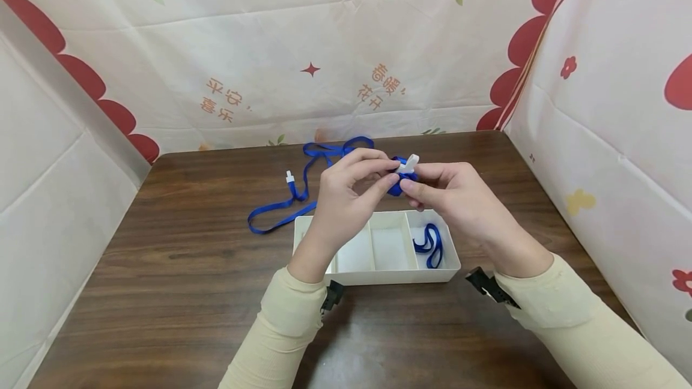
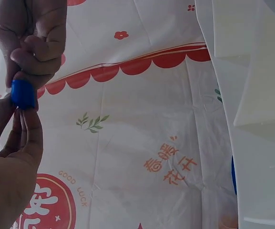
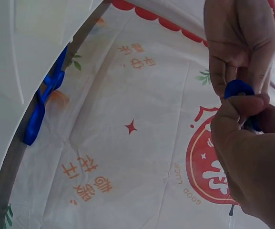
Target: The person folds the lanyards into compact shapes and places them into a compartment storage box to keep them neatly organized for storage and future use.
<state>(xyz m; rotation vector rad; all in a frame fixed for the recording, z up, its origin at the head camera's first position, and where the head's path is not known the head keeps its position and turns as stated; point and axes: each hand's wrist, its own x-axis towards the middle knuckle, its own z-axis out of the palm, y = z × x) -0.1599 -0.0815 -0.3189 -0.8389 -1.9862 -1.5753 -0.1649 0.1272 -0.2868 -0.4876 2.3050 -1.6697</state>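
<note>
A blue lanyard, wound into a small bundle (image 1: 396,188), is held up above the far edge of the white box, its white plastic clip (image 1: 412,164) sticking out at the top. My left hand (image 1: 351,188) pinches it from the left between thumb and fingers. From the right, my right hand (image 1: 459,197) pinches the same bundle with thumb and fingertips. Both wrist views show the blue bundle (image 2: 23,94) between the two hands, partly hidden by fingers. A second blue lanyard (image 1: 265,231) with a white clip (image 1: 289,177) lies loose on the table behind and left of the box.
The divided white box (image 1: 378,278) stands below the hands on the brown wooden table (image 1: 178,269). Its right compartment holds a blue looped strap (image 1: 437,248). My left forearm covers part of the box's left side. Printed cloth walls (image 1: 303,41) enclose the table's back and sides.
</note>
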